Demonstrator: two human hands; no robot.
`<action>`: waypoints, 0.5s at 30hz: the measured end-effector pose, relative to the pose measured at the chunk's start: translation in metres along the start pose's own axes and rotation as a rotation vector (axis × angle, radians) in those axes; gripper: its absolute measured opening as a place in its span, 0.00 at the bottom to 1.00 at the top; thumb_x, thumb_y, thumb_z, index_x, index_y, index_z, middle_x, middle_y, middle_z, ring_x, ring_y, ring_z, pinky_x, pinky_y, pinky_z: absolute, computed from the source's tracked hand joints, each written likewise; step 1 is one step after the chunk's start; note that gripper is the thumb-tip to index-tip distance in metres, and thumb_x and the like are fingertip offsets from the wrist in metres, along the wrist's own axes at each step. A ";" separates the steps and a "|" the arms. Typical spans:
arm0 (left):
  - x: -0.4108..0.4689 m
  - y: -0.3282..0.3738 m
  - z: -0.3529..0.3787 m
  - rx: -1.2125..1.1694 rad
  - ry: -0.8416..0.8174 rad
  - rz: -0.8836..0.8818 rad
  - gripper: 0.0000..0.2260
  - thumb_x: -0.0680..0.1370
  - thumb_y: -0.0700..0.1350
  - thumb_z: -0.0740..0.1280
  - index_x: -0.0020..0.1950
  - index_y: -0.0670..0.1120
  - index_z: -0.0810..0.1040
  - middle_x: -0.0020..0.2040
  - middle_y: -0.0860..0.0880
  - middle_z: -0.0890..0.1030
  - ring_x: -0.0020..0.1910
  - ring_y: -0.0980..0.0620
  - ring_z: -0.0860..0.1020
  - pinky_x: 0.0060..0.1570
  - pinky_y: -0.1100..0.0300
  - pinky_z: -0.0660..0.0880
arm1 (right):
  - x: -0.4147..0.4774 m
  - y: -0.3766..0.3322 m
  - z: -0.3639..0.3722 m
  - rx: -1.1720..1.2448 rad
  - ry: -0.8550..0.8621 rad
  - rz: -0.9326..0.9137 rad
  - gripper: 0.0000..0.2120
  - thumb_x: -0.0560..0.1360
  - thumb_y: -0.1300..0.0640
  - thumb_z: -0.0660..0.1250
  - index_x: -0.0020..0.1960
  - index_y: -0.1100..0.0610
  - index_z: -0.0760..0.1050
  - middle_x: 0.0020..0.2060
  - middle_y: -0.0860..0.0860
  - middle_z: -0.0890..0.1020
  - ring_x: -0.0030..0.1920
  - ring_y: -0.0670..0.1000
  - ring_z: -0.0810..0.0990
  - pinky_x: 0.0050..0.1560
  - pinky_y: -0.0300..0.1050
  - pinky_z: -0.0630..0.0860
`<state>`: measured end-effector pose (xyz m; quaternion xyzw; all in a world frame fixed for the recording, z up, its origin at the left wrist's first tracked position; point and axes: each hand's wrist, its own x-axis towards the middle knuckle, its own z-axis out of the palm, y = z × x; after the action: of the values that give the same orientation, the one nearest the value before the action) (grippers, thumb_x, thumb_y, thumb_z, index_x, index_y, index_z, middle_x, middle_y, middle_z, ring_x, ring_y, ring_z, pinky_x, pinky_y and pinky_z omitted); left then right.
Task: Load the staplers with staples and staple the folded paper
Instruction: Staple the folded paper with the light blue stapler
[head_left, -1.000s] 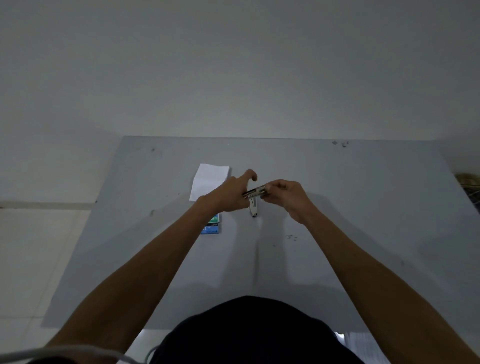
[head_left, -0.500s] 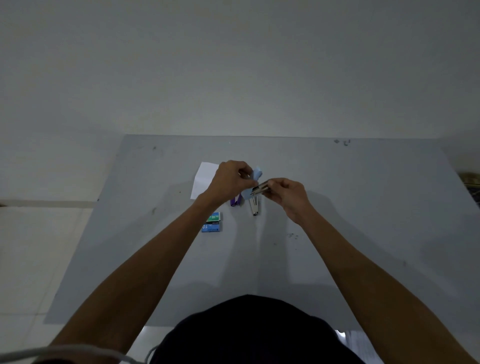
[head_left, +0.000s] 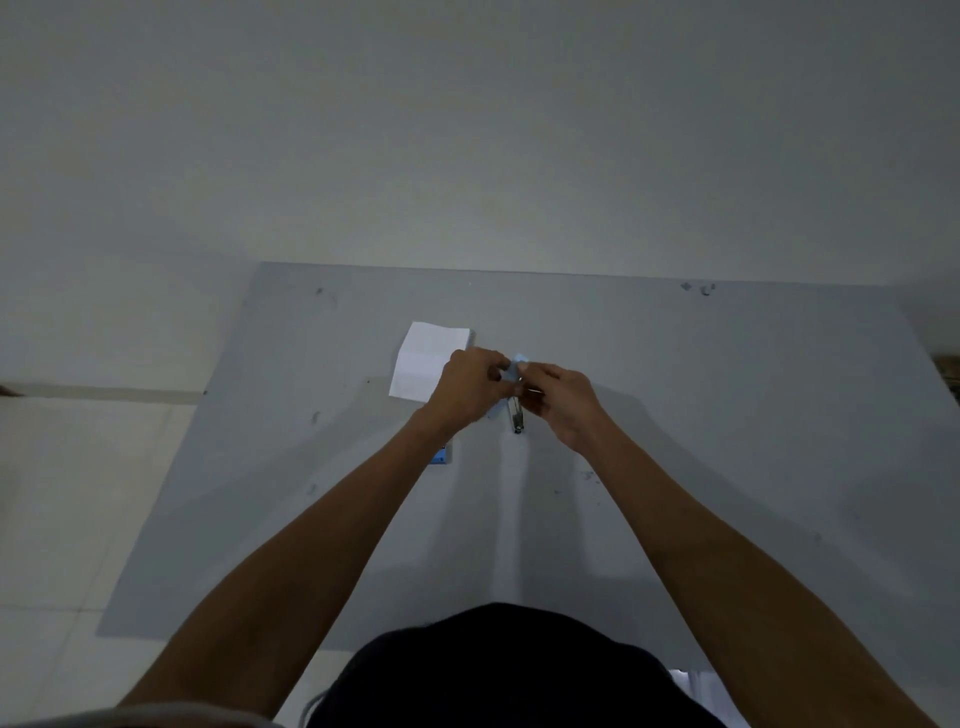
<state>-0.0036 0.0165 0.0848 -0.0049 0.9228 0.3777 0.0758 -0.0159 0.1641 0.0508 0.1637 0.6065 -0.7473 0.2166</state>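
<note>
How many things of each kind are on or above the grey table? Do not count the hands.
Staplers: 2, the light blue stapler held between left hand and right hand, and the dark metal stapler lying on the table
Folded paper: 1
Staple box: 1, mostly hidden by the left forearm
Total: 4

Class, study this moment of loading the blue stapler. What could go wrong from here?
1. The left hand and right hand both pinch the blue stapler, its metal arm hanging open: it might snap shut on a fingertip, or slip from the grip.
2. The left forearm passes over the staple box; drawing back could knock it.
3. The dim light may make a crooked load easy to miss.
</note>
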 end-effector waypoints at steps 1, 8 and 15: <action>0.000 -0.005 -0.003 0.015 -0.023 -0.004 0.18 0.69 0.51 0.76 0.54 0.43 0.83 0.45 0.45 0.85 0.42 0.50 0.81 0.46 0.58 0.77 | 0.003 0.000 0.003 0.004 0.034 0.022 0.11 0.74 0.57 0.71 0.52 0.63 0.80 0.47 0.59 0.84 0.47 0.56 0.82 0.49 0.46 0.79; 0.012 -0.058 -0.026 -0.019 0.055 -0.196 0.13 0.75 0.49 0.69 0.52 0.41 0.83 0.50 0.45 0.84 0.49 0.48 0.81 0.53 0.56 0.76 | 0.031 -0.012 0.030 0.096 0.119 0.210 0.11 0.76 0.54 0.68 0.50 0.62 0.72 0.39 0.59 0.76 0.37 0.57 0.79 0.45 0.54 0.80; 0.054 -0.110 -0.035 -0.126 0.174 -0.510 0.19 0.75 0.47 0.67 0.61 0.37 0.76 0.58 0.38 0.79 0.51 0.37 0.80 0.51 0.45 0.79 | 0.062 -0.020 0.058 -0.034 0.058 0.255 0.10 0.75 0.55 0.66 0.41 0.61 0.73 0.34 0.57 0.76 0.31 0.53 0.74 0.36 0.49 0.73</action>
<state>-0.0547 -0.0841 0.0255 -0.2744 0.8695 0.4010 0.0883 -0.0783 0.1031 0.0478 0.2573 0.5995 -0.6980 0.2951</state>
